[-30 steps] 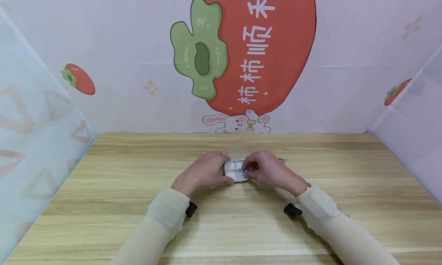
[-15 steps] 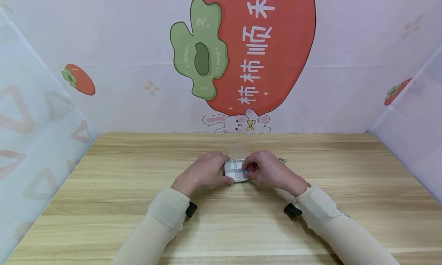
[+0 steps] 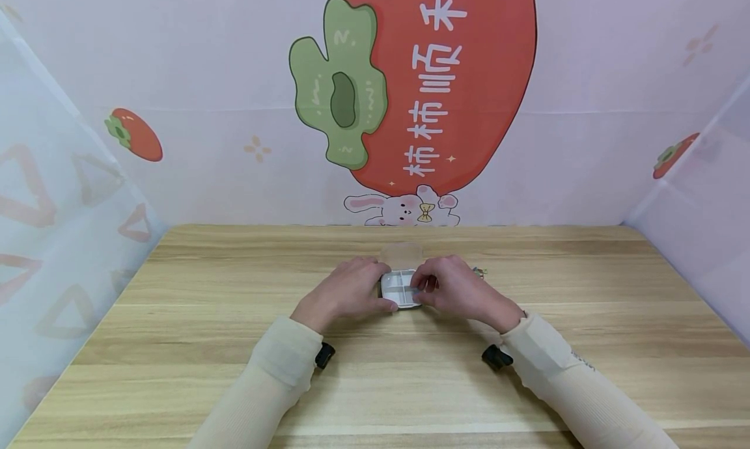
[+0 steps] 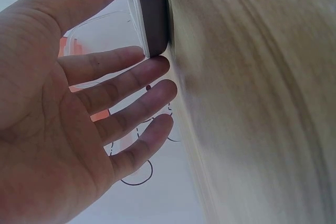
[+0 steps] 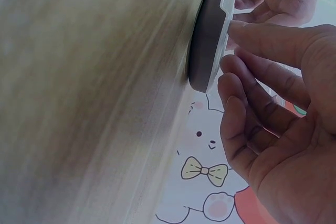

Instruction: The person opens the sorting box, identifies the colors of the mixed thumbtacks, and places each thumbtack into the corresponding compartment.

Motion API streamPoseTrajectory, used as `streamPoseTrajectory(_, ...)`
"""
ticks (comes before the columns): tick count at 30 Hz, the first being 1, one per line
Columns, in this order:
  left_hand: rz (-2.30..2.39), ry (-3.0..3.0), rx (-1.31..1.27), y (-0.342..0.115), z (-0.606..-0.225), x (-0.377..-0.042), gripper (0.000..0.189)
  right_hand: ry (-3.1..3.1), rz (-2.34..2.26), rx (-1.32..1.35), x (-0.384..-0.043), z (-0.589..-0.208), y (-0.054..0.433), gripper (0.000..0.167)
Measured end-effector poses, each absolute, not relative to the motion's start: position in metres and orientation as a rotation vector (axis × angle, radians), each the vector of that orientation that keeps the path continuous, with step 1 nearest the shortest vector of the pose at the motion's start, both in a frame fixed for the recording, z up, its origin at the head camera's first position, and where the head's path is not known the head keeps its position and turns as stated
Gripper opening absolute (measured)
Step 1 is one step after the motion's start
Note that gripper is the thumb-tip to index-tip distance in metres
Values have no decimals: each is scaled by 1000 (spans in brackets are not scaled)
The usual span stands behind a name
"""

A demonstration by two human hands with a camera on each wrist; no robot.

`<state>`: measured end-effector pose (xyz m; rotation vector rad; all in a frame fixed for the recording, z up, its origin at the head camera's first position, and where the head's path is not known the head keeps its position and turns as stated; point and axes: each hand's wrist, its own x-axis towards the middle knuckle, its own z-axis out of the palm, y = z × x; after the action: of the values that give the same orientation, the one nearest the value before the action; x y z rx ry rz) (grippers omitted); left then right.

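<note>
A small pill box [image 3: 394, 297] with white compartments stands on the table, its see-through lid [image 3: 401, 254] flipped back. Its dark base [image 5: 206, 40] shows from the side in the right wrist view. My left hand [image 3: 347, 289] holds the box by its left side, thumb at the front and index finger at the back; the other fingers spread out in the left wrist view. My right hand [image 3: 459, 294] is bent over the right compartments, thumb tip at the rim. Nothing shows between its thumb and fingers, and I cannot tell whether it pinches something small.
A small colourful item [image 3: 479, 272] lies behind my right hand, partly hidden. The wooden table [image 3: 234, 345] reaches back to a printed cloth wall [image 3: 222, 169]. Black wrist devices [image 3: 497, 356] sit under both cuffs.
The small blue piece that showed between my right thumb and fingers is out of sight now. Both hands and the pill box have hardly moved.
</note>
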<state>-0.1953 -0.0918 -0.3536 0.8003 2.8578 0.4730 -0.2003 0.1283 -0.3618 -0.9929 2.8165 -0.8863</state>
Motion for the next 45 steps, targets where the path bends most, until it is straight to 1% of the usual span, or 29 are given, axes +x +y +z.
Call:
streamPoseTrajectory(21, 462, 2865, 815, -92, -353, -195, 57, 2825, -841, -896, -200, -355, 132, 17)
streamPoseTrajectory(34, 474, 2857, 779, -93, -355, -195, 59, 2846, -775, -857, -206, -345, 146, 17)
streamPoseTrajectory(45, 498, 2843, 722, -92, -355, -195, 62, 2848, -752, -816, -211, -339, 155, 21)
